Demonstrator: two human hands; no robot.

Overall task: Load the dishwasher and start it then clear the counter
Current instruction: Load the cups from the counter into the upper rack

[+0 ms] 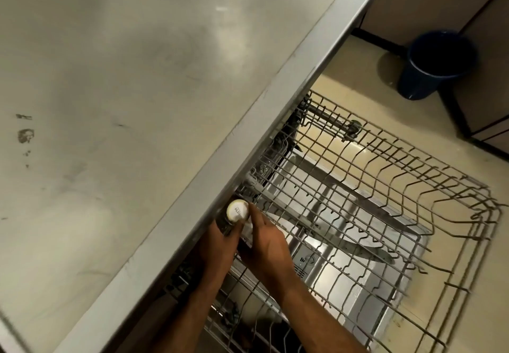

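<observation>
Both hands on an upturned cup (237, 210) at rack (358, 187) corner under counter (137, 104) edge: left hand (220, 238) wraps it, right hand (264, 238) fingertips steady; light, rigid, probably breakable ceramic, slick, grip the wall.

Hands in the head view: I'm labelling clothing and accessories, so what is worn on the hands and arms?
Nothing visible. Both the left hand and right hand are bare, without gloves, rings or a watch that I can see. Both forearms are bare to the frame's bottom edge; no sleeves show.
</observation>
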